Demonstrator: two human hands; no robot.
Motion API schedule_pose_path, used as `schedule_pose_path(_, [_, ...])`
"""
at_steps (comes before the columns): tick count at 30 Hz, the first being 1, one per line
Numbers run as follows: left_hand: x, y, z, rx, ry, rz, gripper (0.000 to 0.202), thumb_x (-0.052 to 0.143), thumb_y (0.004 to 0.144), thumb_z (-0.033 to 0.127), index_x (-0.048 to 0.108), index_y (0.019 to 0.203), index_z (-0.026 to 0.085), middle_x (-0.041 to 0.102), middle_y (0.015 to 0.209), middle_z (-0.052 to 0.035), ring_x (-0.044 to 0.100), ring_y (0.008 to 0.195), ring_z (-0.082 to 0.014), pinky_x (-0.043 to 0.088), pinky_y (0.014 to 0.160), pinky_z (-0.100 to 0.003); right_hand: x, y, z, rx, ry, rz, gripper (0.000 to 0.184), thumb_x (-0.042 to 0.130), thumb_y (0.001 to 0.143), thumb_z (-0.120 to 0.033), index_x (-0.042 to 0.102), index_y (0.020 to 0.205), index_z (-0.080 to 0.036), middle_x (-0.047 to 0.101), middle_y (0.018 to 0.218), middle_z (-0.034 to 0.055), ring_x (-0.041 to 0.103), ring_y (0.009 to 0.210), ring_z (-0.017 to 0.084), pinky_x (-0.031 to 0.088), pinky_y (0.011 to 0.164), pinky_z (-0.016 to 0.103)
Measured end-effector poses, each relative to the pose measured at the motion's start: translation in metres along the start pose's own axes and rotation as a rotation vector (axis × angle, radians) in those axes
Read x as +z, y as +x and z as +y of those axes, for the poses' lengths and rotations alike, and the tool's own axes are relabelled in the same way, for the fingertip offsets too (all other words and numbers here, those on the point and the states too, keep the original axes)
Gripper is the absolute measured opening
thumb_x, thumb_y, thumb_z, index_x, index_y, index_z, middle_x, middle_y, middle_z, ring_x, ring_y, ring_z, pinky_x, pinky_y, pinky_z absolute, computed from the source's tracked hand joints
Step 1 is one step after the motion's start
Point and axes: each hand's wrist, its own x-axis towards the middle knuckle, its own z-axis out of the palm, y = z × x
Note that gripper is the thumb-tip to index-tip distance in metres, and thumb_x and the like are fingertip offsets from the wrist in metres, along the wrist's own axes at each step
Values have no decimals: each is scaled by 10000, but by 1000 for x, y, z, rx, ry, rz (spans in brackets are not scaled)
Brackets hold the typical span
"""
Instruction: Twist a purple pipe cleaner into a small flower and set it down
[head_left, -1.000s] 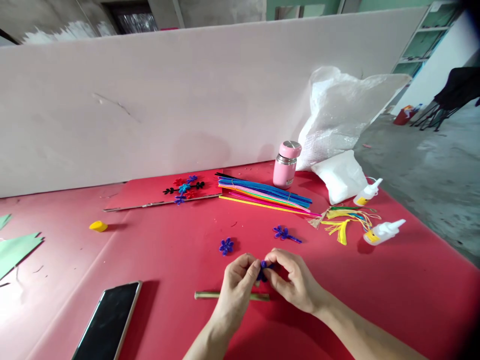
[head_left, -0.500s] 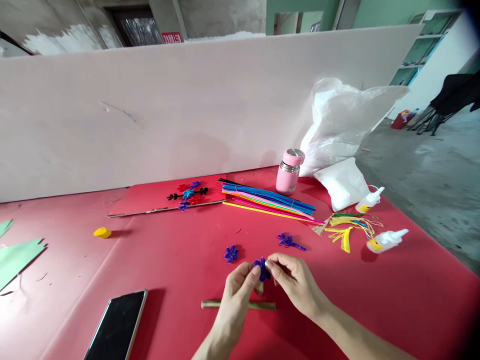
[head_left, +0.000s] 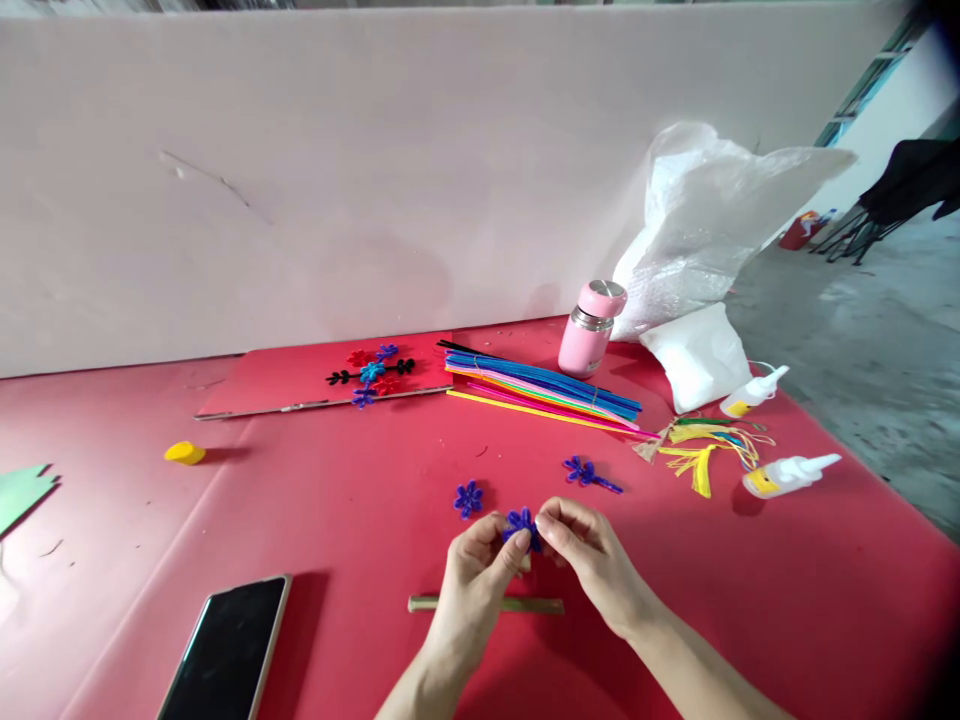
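A purple pipe-cleaner flower [head_left: 519, 521] is held up between my two hands above the red tabletop. My left hand [head_left: 477, 572] pinches it from the left, thumb across its front. At its right edge, the thumb and forefinger of my right hand [head_left: 592, 552] close on a petal. A small tan piece [head_left: 526, 564] shows just under the flower, partly hidden by my fingers. Another purple flower [head_left: 469, 499] lies flat beyond my left hand, and a third with a stem [head_left: 590, 474] rests beyond my right. A bamboo stick [head_left: 532, 605] lies on the table, partly covered by my left hand.
Pipe cleaners [head_left: 540, 388] lie bundled at the back beside a pink flask [head_left: 587, 335]. Glue bottles [head_left: 787, 476], yellow tassels [head_left: 697, 465] and a white packet [head_left: 697, 357] are on the right. A phone [head_left: 225, 650] and yellow cap [head_left: 184, 453] are on the left.
The camera view has tilted down slightly. Both hands still hold the purple flower, which has turned so its petals show more openly.
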Motion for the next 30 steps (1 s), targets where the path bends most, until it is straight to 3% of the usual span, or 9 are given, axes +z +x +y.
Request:
schedule_pose_path(5, [-2, -4, -7, 63, -16, 0, 135, 632, 719, 268, 607, 677, 142, 465, 610, 37, 399, 566, -67, 375, 533, -163, 1, -1, 9, -34, -35, -4, 263, 446, 839, -332, 405, 625, -184, 312, 567, -57, 267, 528, 91, 255, 488, 215])
schedule_pose_path(11, [-2, -4, -10, 166, 72, 14, 74, 618, 730, 220, 626, 696, 155, 459, 634, 33, 400, 596, -76, 385, 542, -156, 3, 3, 20, 29, 83, -6, 253, 465, 817, -308, 376, 613, -187, 279, 573, -60, 237, 534, 91, 239, 488, 222])
schedule_pose_path(17, [-2, -3, -9, -55, -139, -47, 154, 641, 714, 288, 606, 721, 138, 530, 631, 12, 463, 575, -81, 415, 558, -187, -1, 3, 13, -27, 69, -21, 265, 449, 841, -306, 401, 613, -181, 325, 556, -57, 281, 518, 86, 258, 486, 217])
schedule_pose_path(22, [-2, -3, -6, -203, -325, -84, 204, 669, 679, 314, 572, 662, 136, 508, 560, 33, 440, 487, -57, 406, 489, -172, -4, -1, 14, -16, 47, -115, 243, 442, 845, -309, 410, 642, -181, 343, 554, -54, 312, 508, 87, 274, 482, 221])
schedule_pose_path(27, [0, -5, -6, -57, -68, -49, 180, 642, 713, 280, 560, 653, 132, 498, 574, 39, 443, 516, -52, 397, 499, -150, -3, -1, 16, -24, -68, -49, 269, 442, 844, -302, 379, 612, -184, 291, 561, -58, 263, 519, 86, 246, 467, 216])
schedule_pose_path(30, [2, -5, -8, 24, 5, 33, 186, 620, 732, 290, 562, 645, 135, 503, 577, 38, 445, 538, -61, 388, 514, -153, -1, 0, 14, -28, -103, -5, 271, 424, 858, -321, 391, 627, -182, 305, 575, -53, 283, 537, 89, 259, 479, 214])
